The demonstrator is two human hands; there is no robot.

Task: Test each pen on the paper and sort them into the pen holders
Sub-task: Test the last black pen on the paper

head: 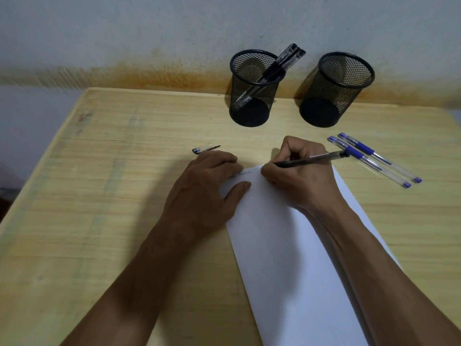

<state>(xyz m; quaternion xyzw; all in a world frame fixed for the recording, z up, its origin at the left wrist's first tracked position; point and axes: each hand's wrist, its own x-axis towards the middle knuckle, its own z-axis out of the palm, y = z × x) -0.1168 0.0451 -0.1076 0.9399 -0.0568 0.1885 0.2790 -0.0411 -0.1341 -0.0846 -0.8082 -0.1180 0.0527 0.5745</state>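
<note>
Head view: right hand [296, 176] grips the black pen [311, 159], tip on the paper [294, 258], barrel pointing right; left hand [207, 183] lies flat on the sheet. Holders [254, 88] stand straight ahead, nearer the right.

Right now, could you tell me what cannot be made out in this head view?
- Pen tip: hidden behind the right hand gripping the black pen.
- Fresh ink mark: covered by that hand.
- Scribbles on the paper: too small to read.
- Paper's near end: cut off by the bottom edge.
- Pen cap: partly behind the left hand.
</note>
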